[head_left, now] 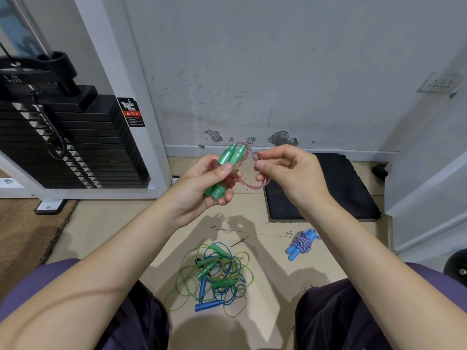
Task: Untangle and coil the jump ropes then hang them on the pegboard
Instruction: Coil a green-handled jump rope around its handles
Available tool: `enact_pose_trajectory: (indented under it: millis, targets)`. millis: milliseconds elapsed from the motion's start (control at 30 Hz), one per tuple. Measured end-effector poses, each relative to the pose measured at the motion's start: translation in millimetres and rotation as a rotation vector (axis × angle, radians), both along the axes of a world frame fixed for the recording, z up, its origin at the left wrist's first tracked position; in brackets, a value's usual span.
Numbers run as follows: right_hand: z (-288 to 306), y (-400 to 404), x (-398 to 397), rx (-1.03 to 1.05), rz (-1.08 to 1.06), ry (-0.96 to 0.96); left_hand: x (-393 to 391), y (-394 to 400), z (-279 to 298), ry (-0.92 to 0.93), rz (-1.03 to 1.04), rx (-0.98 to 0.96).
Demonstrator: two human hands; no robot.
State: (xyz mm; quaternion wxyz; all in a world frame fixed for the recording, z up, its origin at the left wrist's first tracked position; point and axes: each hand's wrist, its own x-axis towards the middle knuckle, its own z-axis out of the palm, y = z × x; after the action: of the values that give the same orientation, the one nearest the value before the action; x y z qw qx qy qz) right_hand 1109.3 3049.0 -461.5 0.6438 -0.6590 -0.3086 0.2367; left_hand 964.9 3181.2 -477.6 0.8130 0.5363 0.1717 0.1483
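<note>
My left hand (pixel 202 185) grips two green handles (pixel 228 155) held side by side, with the pink jump rope (pixel 250 184) wound around them. My right hand (pixel 290 170) pinches the loose end loop of that pink rope just to the right of the bundle. On the floor below lies a tangled heap of green, blue and yellow jump ropes (pixel 214 274) with green and blue handles. To its right rests a coiled purple-and-white rope on blue handles (pixel 302 243). No pegboard is in view.
A weight-stack machine (pixel 63 137) with a white frame stands at the left. A black floor mat (pixel 328 193) lies against the scuffed wall. A wall socket (pixel 438 83) is at the right. My knees frame the rope heap.
</note>
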Motion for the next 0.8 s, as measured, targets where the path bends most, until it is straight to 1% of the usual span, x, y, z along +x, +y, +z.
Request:
enact_pose_trajectory:
  millis: [133, 467, 600, 700, 800]
  targets:
    - [1.8, 0.8, -3.8, -0.002, 0.002, -0.051, -0.6, -0.9, 0.2, 0.004, -0.056, 0.016]
    - [3.7, 1.0, -6.7, 0.036, -0.002, -0.095, 0.7, 0.5, 1.2, 0.001, -0.089, -0.064]
    - [0.7, 3.0, -10.5, 0.066, -0.004, -0.119, 0.8, 0.3, 2.4, -0.008, -0.125, -0.148]
    - [-2.2, 4.6, -13.3, 0.081, -0.014, -0.115, 0.0, -1.4, 4.6, 0.012, -0.16, -0.129]
    - [-3.7, 4.6, -14.2, 0.081, -0.022, -0.121, 0.6, -3.5, 6.0, 0.025, -0.142, -0.102]
